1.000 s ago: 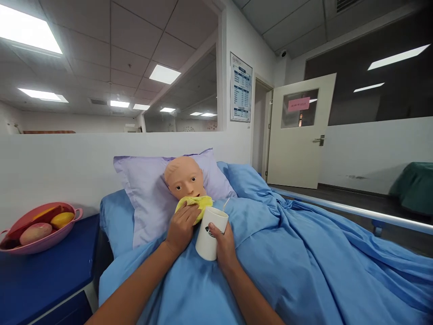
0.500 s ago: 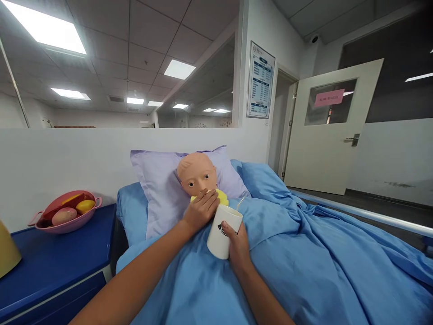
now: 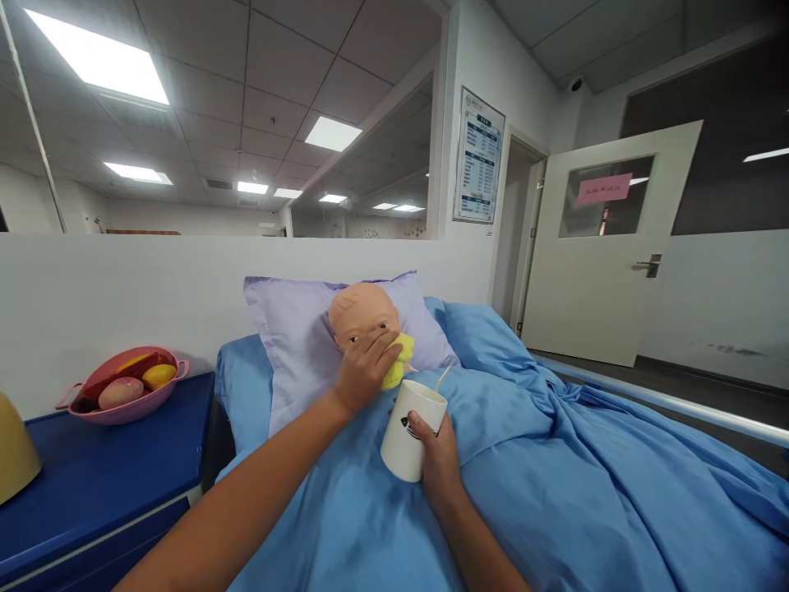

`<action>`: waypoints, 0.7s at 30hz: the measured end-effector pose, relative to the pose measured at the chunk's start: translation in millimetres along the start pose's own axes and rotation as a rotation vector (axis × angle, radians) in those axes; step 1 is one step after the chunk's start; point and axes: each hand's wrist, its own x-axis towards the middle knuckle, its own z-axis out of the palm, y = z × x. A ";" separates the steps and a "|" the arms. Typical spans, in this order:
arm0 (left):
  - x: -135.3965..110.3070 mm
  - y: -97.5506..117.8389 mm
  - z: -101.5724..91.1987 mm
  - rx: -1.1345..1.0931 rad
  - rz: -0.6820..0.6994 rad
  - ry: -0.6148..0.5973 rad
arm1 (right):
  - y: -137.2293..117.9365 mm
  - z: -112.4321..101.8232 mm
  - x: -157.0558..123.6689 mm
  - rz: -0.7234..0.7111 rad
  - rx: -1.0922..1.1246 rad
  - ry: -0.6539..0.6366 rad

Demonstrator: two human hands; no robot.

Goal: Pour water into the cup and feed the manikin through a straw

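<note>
A manikin's head (image 3: pixel 363 308) rests on a lilac pillow (image 3: pixel 296 329). My left hand (image 3: pixel 368 370) is closed on a yellow cloth (image 3: pixel 402 353) and lies over the manikin's nose and mouth, which are hidden. Just below, my right hand (image 3: pixel 439 452) is wrapped round a white cup (image 3: pixel 403 432) with a dark printed mark. The cup leans slightly to the right, and a thin straw (image 3: pixel 443 376) sticks out of its top. Blue bedding (image 3: pixel 518 469) covers the manikin's body.
On the left, a blue bedside cabinet (image 3: pixel 111 473) bears a pink basket (image 3: pixel 123 411) of fruit and a yellow object (image 3: pixel 16 452) cut off by the frame. A bed rail (image 3: pixel 666 403) runs along the right side. Behind it a door (image 3: pixel 607 279) stands ajar.
My left hand has shifted slightly up across the manikin's face, and the yellow cloth is now bunched to the right. The cup stays in my right hand. The view has tilted a little.
</note>
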 end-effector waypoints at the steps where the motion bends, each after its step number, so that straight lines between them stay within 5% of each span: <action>1: 2.5 -2.4 4.1 0.020 0.046 -0.017 | -0.2 -0.1 0.1 0.000 -0.004 0.003; 4: -4.6 -3.1 13.4 0.075 0.139 -0.065 | -1.0 0.7 0.4 0.003 -0.010 0.023; 14: -52.5 18.8 10.6 -0.038 0.079 -0.081 | 9.3 4.5 8.3 -0.107 0.030 0.012; 21: -24.6 28.1 -5.4 -0.197 -0.097 -0.035 | 4.0 1.9 5.7 -0.079 -0.005 0.022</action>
